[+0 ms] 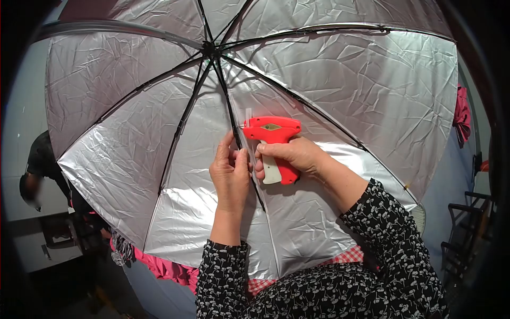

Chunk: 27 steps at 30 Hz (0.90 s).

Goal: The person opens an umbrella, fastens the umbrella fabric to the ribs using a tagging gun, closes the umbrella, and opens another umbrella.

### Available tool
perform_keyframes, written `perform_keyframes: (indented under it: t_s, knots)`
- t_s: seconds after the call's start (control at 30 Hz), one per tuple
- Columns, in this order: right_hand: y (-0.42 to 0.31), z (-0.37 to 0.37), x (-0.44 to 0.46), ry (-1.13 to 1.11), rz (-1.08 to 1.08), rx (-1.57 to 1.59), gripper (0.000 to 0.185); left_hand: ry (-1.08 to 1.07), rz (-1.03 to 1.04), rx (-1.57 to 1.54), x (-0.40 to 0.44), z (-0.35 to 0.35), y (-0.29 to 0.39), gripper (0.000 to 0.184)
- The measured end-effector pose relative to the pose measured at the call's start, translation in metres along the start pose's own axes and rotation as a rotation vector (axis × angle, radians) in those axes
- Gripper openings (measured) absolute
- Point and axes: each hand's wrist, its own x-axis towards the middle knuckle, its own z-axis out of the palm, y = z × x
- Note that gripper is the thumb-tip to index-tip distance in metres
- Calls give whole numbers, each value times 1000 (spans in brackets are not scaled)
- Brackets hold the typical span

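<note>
An opened umbrella (319, 80) with a silver inner lining spreads in front of me, its black ribs meeting at a hub (211, 49) near the top. My right hand (287, 154) grips a red tagging gun (272, 129) with a white trigger (271, 171). The gun's needle end points left, close to one black umbrella rib (228, 101). On that rib, just below the needle end, my left hand (231, 165) has its fingers and thumb closed. The tips of some left fingers are hidden behind the rib.
Bright pink fabric (164, 268) shows below the umbrella's lower left edge, and more pink fabric (461, 114) hangs at the right. A person in dark clothing (45, 159) bends over at the far left. Dark metal racks (465, 223) stand at the right.
</note>
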Motion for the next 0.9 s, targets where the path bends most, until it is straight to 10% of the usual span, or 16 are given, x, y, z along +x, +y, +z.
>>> perform_keyframes:
  t_s: [0.9]
  knots:
    - [-11, 0, 8, 67, 130, -145, 23, -39, 1, -40, -2, 5, 7, 39]
